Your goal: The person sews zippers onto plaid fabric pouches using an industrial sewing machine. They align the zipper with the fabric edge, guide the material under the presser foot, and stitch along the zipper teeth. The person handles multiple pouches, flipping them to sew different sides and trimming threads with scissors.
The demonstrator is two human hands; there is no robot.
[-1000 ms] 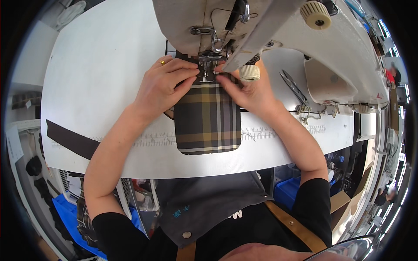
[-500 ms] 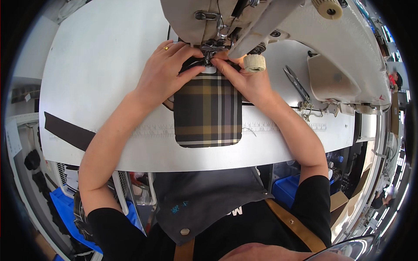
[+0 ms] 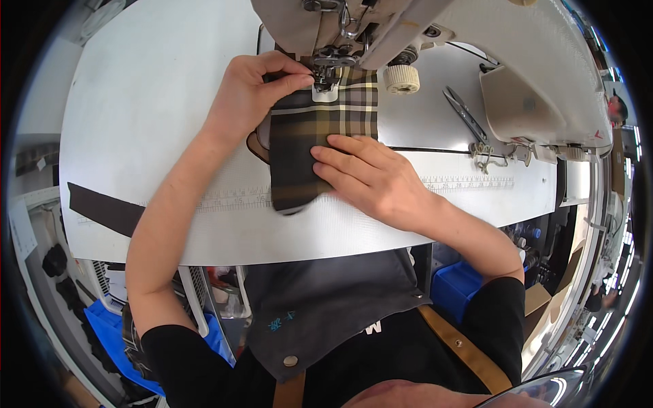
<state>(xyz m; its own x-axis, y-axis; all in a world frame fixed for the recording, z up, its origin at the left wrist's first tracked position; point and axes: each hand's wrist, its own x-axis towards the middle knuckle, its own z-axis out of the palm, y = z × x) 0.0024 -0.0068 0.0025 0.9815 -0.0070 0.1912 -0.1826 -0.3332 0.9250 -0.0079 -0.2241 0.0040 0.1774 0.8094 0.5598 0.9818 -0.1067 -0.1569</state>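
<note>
The left hand (image 3: 255, 85) is narrow, thumb and forefinger nearly meeting beside the presser foot (image 3: 325, 83) of a white sewing machine (image 3: 524, 47); whether the fingertips pinch any fabric there, I cannot tell. The right hand (image 3: 384, 182) is wide and flat, palm down, its fingers stretched out over a plaid cloth piece (image 3: 292, 156) in dark grey, olive and white. This cloth lies under the right hand's fingers and reaches away from them to beneath the presser foot, with its upper left part just beside the left hand. Its near edge, left of the right hand, looks blurred. A brown-edged piece (image 3: 256, 146) shows below the left hand, at the cloth's left side. Beyond the right hand, farther to its right, scissors (image 3: 464, 114) rest on the machine's bed near some tangled threads (image 3: 484, 158). A cream knob (image 3: 402, 79) sits above the right hand. Well to the left of both hands, a dark strip (image 3: 103, 209) lies on the white counter (image 3: 149, 136), partly hidden by the left forearm.
</note>
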